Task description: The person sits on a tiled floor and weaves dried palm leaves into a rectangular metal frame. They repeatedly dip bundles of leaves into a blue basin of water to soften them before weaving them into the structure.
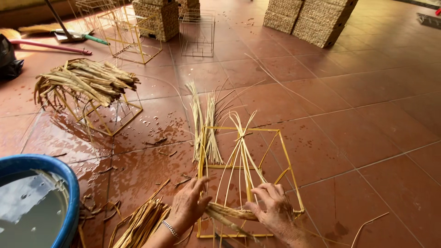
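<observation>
Reed strands (229, 213) pinched by both hands over frame's (285, 158) near edge.

Both bare hands sit low in the view, forearms coming up from the bottom edge. The left hand (189, 204), a thin silver bracelet at its wrist, curls with the thumb pointing right. The right hand (272, 207) lies knuckles up, fingers (265, 189) bent, apparently pinching.
</observation>
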